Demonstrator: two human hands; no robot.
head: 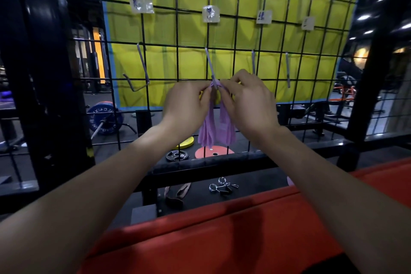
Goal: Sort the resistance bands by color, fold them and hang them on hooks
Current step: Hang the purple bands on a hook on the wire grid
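A: Right, where are the bands?

B: From my feed, purple bands hang folded from the second hook on the wire grid, between both hands. The folded top sits at the hook's tip; the loose ends drape down in front of the grid's lower edge.

A: And the hands?

B: The left hand pinches the top of the bands from the left side, fingers curled in. The right hand pinches them from the right, fingers bent over the fold. Both are touching the bands right at the hook.

A: Other hooks?

B: I see one to the left and two to the right, all bare. Above each hangs a small paper label; I can't read the writing.

A: What's behind?

B: A yellow mat behind the grid. Lower down, a red plate, a yellow plate and a black plate lie on the floor, with a blue barbell plate off left. Nearer me, two spring collars lie on a dark shelf, and a red pad fills the foreground.
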